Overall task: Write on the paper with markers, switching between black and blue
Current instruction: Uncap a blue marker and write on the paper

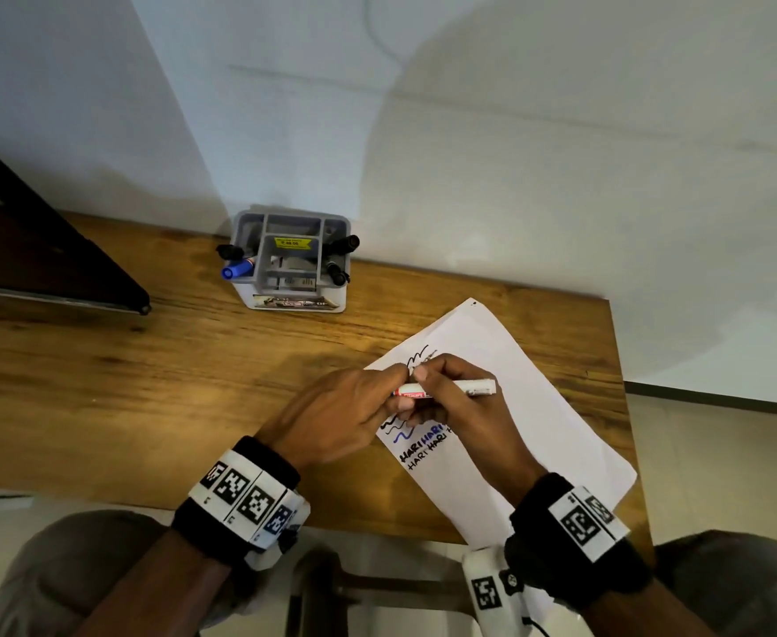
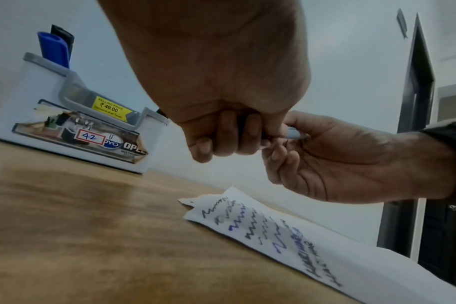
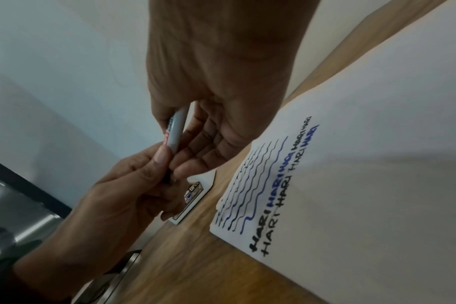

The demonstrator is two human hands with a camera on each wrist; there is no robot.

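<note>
Both hands hold one white-barrelled marker [image 1: 464, 388] level, a little above the paper [image 1: 552, 434]. My right hand [image 1: 450, 406] pinches the barrel [image 3: 176, 131] between thumb and fingers. My left hand [image 1: 359, 406] curls round the marker's left end, where a dark tip [image 3: 167, 176] shows between its fingers [image 2: 221, 139]. Whether the cap is on is hidden. The paper [image 3: 364, 164] carries black and blue wavy lines and the word HARI several times in both colours. A blue marker [image 1: 235, 270] and black markers [image 1: 345, 243] stand in the grey holder [image 1: 292, 223].
The holder [image 2: 52, 115] stands near the wall at the back of the wooden table [image 1: 147, 383]. A dark panel [image 1: 32, 250] lies at the table's far left. The paper hangs over the table's near right edge. My knees show below the table.
</note>
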